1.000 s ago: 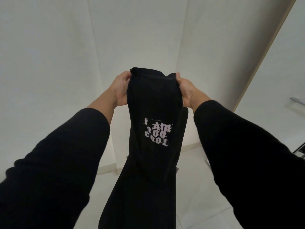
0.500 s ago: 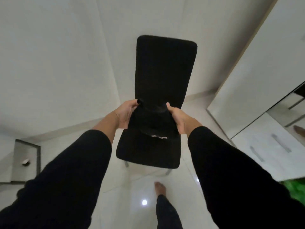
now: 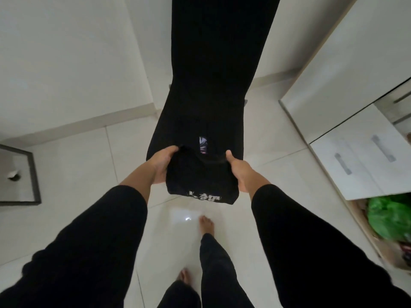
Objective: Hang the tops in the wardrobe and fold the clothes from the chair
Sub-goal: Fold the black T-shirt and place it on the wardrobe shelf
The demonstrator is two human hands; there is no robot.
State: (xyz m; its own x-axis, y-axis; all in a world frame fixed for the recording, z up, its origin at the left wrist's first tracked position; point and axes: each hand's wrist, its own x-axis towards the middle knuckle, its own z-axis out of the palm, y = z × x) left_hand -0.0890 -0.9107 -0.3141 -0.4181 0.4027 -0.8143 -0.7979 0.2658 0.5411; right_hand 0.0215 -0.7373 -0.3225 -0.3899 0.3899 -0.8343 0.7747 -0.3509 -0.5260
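a folded black garment (image 3: 201, 177) with white lettering on its near edge sits between both hands, held over the front of the black chair (image 3: 213, 85) seat. the left hand (image 3: 163, 162) clasps its left side with fingers curled under and the thumb on top; the right hand (image 3: 239, 168) clamps the right side the same way. the tall chair back rises beyond. pale tiled floor (image 3: 89, 163) lies open to the left, while white drawers (image 3: 364, 156) stand near on the right. bare feet (image 3: 206, 224) stand below the garment.
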